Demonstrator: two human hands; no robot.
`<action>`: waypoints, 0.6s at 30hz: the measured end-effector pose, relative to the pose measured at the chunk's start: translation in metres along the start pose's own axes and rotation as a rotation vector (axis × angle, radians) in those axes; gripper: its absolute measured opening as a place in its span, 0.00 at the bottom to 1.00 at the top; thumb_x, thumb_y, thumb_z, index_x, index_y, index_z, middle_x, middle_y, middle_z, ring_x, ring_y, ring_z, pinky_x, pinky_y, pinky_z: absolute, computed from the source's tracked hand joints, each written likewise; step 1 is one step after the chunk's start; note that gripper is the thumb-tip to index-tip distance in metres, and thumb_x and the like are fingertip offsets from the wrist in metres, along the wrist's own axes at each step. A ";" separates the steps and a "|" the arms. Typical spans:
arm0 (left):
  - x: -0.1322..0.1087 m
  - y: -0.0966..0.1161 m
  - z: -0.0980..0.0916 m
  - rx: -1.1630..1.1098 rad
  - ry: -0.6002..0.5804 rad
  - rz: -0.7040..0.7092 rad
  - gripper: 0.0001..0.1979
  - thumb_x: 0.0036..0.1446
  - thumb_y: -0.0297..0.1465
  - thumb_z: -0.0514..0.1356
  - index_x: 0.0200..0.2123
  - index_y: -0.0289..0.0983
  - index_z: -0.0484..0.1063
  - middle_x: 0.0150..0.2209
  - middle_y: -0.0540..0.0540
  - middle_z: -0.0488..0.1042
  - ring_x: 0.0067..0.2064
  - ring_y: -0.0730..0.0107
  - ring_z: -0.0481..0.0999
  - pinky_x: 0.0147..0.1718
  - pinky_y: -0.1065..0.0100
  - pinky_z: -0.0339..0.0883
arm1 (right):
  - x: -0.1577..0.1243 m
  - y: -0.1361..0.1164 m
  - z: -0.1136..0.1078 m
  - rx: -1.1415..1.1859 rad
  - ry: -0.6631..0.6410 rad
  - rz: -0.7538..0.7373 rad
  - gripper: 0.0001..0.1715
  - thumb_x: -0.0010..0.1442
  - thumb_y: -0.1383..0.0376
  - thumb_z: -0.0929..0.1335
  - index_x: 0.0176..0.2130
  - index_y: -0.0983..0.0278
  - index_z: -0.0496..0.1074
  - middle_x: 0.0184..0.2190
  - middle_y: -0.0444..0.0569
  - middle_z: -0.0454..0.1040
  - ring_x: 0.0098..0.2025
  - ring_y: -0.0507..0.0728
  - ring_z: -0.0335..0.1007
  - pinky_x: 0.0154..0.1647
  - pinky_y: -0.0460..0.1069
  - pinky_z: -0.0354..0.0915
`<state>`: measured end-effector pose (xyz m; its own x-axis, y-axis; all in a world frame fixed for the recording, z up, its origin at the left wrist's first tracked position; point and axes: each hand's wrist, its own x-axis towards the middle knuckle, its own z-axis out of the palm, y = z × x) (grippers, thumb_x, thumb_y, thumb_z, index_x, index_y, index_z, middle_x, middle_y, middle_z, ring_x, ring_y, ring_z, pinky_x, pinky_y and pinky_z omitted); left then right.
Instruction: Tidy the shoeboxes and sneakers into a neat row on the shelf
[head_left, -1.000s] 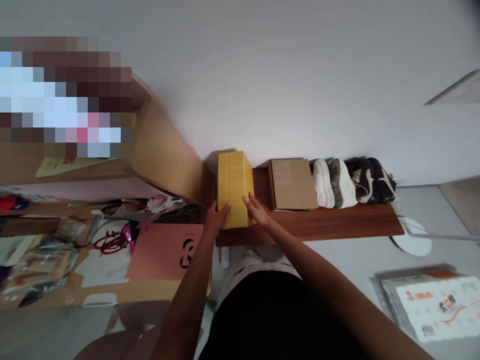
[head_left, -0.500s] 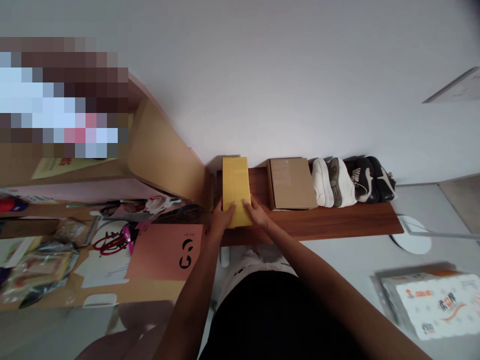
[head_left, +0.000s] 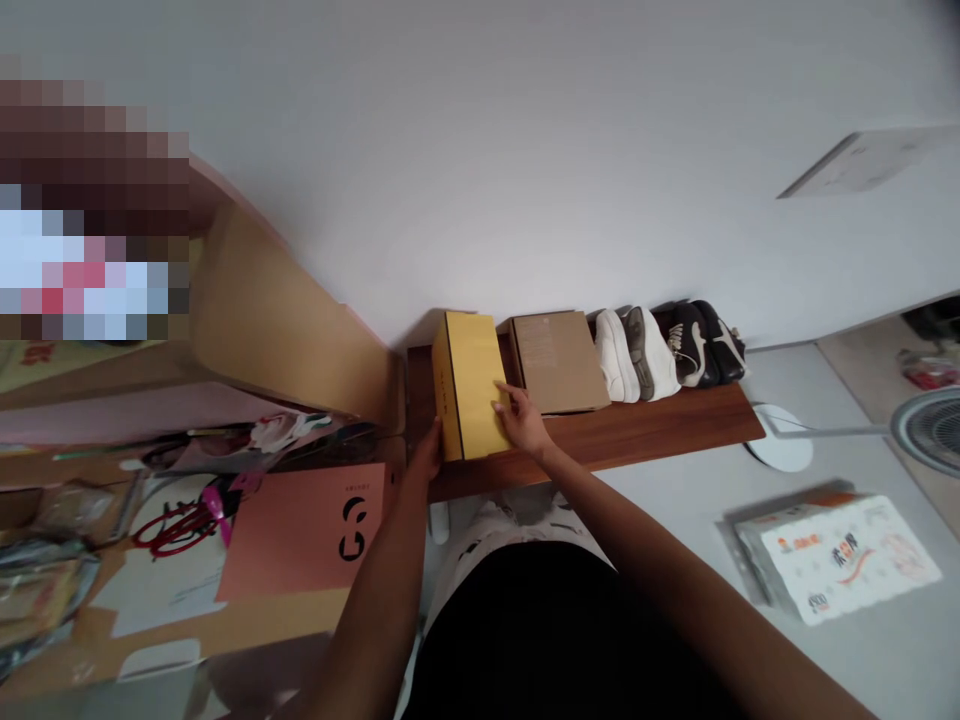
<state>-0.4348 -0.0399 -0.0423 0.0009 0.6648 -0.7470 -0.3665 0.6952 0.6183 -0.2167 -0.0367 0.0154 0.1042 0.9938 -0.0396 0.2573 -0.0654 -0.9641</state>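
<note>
A yellow box [head_left: 474, 385] is on the dark wooden shelf board [head_left: 645, 425], with its left side and dark edges showing. My left hand [head_left: 428, 450] grips the box at its near left corner, and the fingertips are partly hidden. On the opposite side my right hand [head_left: 523, 420] holds the box's right edge, thumb and forefinger on the yellow surface. Close to the right of it lies a brown cardboard box [head_left: 564, 362]. Further along the board stand a pair of white shoes [head_left: 634, 355] and a pair of black shoes [head_left: 705, 345].
At left, a table holds a pink card [head_left: 304, 530], a red cord [head_left: 180, 525] and plastic packets [head_left: 37, 590]. A large carton [head_left: 289, 320] stands beside the board. On the floor at right are a tissue pack [head_left: 847, 555] and a fan [head_left: 930, 430].
The yellow box has turned so that its left side shows, and it sits nearer the cardboard box. My right hand has shifted up along its edge. The whole view has swung right.
</note>
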 end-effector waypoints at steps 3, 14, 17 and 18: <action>-0.003 -0.002 -0.001 -0.049 -0.033 -0.008 0.22 0.65 0.45 0.58 0.53 0.36 0.77 0.48 0.37 0.82 0.54 0.56 0.80 0.53 0.56 0.75 | -0.001 0.002 -0.007 -0.038 0.024 0.020 0.30 0.65 0.47 0.66 0.57 0.62 0.76 0.54 0.59 0.71 0.57 0.62 0.69 0.60 0.58 0.67; -0.028 0.021 -0.010 0.207 0.344 0.328 0.22 0.57 0.46 0.66 0.48 0.37 0.77 0.50 0.38 0.81 0.51 0.57 0.81 0.50 0.60 0.75 | -0.002 -0.006 -0.007 0.054 -0.057 0.238 0.42 0.53 0.40 0.73 0.57 0.64 0.76 0.57 0.57 0.75 0.62 0.66 0.68 0.67 0.60 0.61; -0.029 0.023 -0.008 0.381 0.436 0.382 0.26 0.58 0.47 0.64 0.52 0.36 0.76 0.50 0.37 0.81 0.52 0.56 0.81 0.48 0.61 0.75 | 0.003 -0.001 -0.003 0.224 -0.221 0.272 0.37 0.54 0.42 0.74 0.53 0.64 0.78 0.49 0.54 0.81 0.54 0.65 0.75 0.61 0.60 0.68; -0.029 0.023 -0.008 0.425 0.457 0.391 0.27 0.58 0.47 0.64 0.54 0.35 0.75 0.50 0.37 0.81 0.52 0.56 0.80 0.48 0.61 0.75 | 0.006 0.002 0.000 0.268 -0.247 0.292 0.36 0.54 0.43 0.73 0.52 0.64 0.78 0.47 0.53 0.82 0.52 0.64 0.76 0.59 0.60 0.70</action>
<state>-0.4503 -0.0452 -0.0086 -0.4783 0.7700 -0.4222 0.1317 0.5383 0.8324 -0.2153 -0.0312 0.0136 -0.1046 0.9310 -0.3497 -0.0099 -0.3526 -0.9357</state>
